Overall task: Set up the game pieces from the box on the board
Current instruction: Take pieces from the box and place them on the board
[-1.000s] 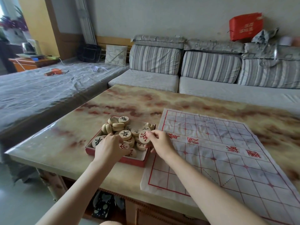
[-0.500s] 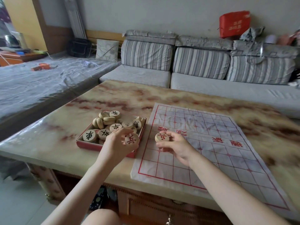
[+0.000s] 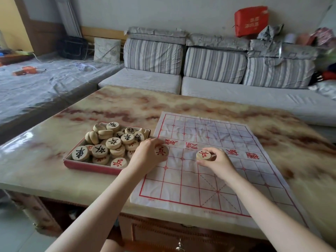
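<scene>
A white cloth board (image 3: 214, 179) with a red grid lies on the marble-patterned table (image 3: 127, 108). Left of it stands a shallow red box (image 3: 87, 165) heaped with several round wooden pieces (image 3: 113, 142) marked in black or red. My left hand (image 3: 145, 157) holds a red-marked piece (image 3: 161, 151) at the board's left edge, just by the box. My right hand (image 3: 216, 160) holds another red-marked piece (image 3: 203, 155) over the board's middle rows, near the river line. No other pieces lie on the board.
A grey striped sofa (image 3: 209, 82) runs behind the table, with a red bag (image 3: 251, 20) and bundles on its back. A plastic-covered surface (image 3: 36, 88) lies to the left. The table's near edge is under my forearms.
Both hands left the box, each carrying a red-marked piece, and moved right over the board. The right hand went further toward the board's middle; the left reached the board's left edge.
</scene>
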`<state>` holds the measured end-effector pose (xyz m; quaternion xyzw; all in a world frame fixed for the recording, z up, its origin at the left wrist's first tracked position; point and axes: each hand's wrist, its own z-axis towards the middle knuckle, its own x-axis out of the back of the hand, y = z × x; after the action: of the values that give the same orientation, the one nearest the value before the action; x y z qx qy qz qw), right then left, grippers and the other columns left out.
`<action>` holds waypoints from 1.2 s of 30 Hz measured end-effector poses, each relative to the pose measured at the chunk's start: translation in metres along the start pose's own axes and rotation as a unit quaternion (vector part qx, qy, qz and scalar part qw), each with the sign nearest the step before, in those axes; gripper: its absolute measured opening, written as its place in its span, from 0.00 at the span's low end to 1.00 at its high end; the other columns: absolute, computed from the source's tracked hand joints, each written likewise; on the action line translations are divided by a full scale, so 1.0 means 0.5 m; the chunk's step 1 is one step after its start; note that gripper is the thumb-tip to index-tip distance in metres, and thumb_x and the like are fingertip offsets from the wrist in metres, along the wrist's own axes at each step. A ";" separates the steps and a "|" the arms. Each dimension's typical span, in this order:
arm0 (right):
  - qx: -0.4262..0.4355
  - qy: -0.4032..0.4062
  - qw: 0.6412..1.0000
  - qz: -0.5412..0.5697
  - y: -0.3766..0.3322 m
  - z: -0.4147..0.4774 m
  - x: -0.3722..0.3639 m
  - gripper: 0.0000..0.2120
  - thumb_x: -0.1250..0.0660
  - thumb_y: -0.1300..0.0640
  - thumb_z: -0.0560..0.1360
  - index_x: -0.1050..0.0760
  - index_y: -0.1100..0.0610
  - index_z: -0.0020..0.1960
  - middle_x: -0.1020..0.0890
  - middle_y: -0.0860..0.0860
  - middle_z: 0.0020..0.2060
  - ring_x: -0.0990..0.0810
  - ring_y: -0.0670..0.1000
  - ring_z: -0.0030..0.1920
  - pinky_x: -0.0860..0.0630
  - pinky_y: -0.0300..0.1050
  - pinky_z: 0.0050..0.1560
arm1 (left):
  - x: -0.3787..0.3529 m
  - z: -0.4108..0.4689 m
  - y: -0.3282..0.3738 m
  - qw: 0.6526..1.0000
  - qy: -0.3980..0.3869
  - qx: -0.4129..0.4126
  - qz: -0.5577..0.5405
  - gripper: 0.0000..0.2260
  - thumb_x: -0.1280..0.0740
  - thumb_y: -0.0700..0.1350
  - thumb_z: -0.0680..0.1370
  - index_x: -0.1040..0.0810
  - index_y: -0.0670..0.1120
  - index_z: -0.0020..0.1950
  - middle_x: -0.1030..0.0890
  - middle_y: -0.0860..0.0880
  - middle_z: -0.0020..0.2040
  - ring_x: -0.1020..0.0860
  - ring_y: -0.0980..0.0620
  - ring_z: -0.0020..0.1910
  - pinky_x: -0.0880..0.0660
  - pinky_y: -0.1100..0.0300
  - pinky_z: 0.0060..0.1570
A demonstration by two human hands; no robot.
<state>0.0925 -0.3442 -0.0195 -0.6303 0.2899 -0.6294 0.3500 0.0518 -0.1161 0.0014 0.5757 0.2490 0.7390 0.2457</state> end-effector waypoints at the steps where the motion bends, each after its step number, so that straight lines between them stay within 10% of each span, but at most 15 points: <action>1: -0.001 0.005 1.000 0.004 0.003 0.005 0.006 0.25 0.24 0.56 0.66 0.26 0.55 0.61 0.25 0.54 0.59 0.25 0.52 0.57 0.30 0.43 0.57 | -0.006 0.007 0.005 1.000 -0.003 -0.009 -0.006 0.23 0.27 0.45 0.67 0.24 0.47 0.61 0.21 0.46 0.57 0.23 0.48 0.55 0.26 0.56 0.56; 31: -0.100 0.148 0.983 -0.045 0.286 -0.033 0.322 0.23 0.27 0.67 0.67 0.26 0.62 0.61 0.23 0.60 0.56 0.25 0.58 0.58 0.33 0.44 0.57 | -0.377 0.082 0.299 0.984 -0.144 -0.092 -0.049 0.27 0.28 0.44 0.69 0.34 0.49 0.66 0.22 0.46 0.59 0.23 0.46 0.55 0.22 0.49 0.53; 36: -0.089 0.135 0.985 -0.064 0.287 -0.027 0.310 0.22 0.24 0.63 0.65 0.24 0.60 0.58 0.21 0.60 0.54 0.24 0.60 0.57 0.31 0.57 0.63 | -0.384 0.083 0.290 0.986 -0.132 -0.083 -0.064 0.25 0.30 0.44 0.71 0.32 0.48 0.66 0.21 0.47 0.60 0.23 0.47 0.57 0.24 0.54 0.54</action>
<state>0.0960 -0.5544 -0.0438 -0.5853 0.3485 -0.7017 0.2089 0.1228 -0.3467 -0.0354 0.6287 0.1887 0.6576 0.3698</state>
